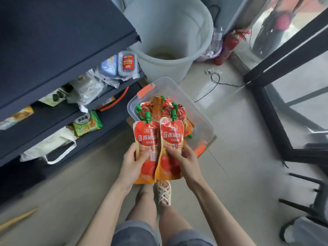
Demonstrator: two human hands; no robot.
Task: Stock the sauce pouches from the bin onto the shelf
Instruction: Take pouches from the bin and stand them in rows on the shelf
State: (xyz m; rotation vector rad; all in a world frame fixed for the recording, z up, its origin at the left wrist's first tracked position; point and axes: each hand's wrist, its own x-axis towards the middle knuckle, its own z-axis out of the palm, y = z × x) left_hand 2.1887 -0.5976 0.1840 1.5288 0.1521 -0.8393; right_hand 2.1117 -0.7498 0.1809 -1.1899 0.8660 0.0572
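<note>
Head view: over grey floor [230, 183], left hand [132, 163] and right hand [187, 163] fingers [174, 152] grip pouches [171, 135] above the bin [198, 110].

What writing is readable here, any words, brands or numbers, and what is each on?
"番茄沙": large white characters on the right pouch, gripped by the right hand; cut at its edge.
"番茄": the same on the left pouch, gripped by the left hand; rest covered.
"海": brand box atop the left pouch; rest unclear.
Small print on both pouches: too blurred.
Lettering on the green packet and red pack on the shelf: unreadable.
</note>
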